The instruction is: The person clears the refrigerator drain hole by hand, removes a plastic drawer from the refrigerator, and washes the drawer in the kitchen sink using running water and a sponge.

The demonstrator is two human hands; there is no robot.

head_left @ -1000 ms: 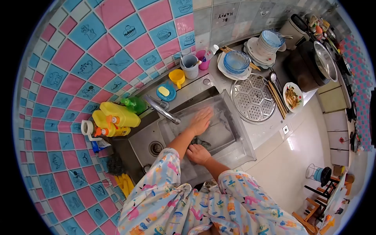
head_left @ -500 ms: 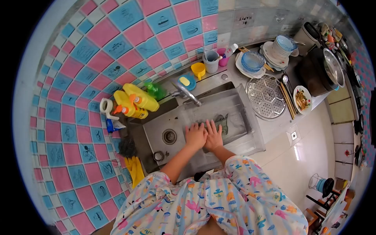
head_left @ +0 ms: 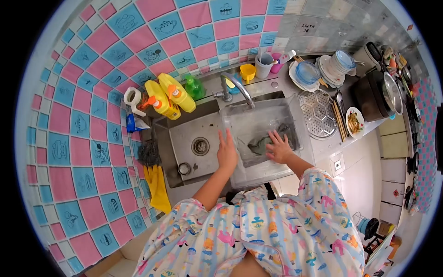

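A clear plastic tub [head_left: 258, 174] sits over the right part of the sink with some water in it. Inside lies a dark grey-green cloth [head_left: 258, 145], crumpled and wet. My right hand [head_left: 280, 148] is over the cloth's right part with its fingers spread; whether it touches the cloth I cannot tell. At the tub's left side is my left hand [head_left: 227, 154], fingers stretched out and nothing in them. It is close to the tub's wall, though contact is unclear. The faucet [head_left: 242, 90] arches over the tub's back edge.
Left in the sink are a drain [head_left: 200, 146] and a small round cup-like item [head_left: 184, 168]. Yellow bottles [head_left: 168, 104] and a green bottle [head_left: 194, 87] stand behind. Yellow gloves [head_left: 158, 187] hang at left. A perforated steel plate [head_left: 318, 113], chopsticks and stacked dishes occupy the right counter.
My hands, together over the cloth before, have moved apart: the left to the tub's left side, the right to the right. The cloth looks more spread out. The view has shifted slightly.
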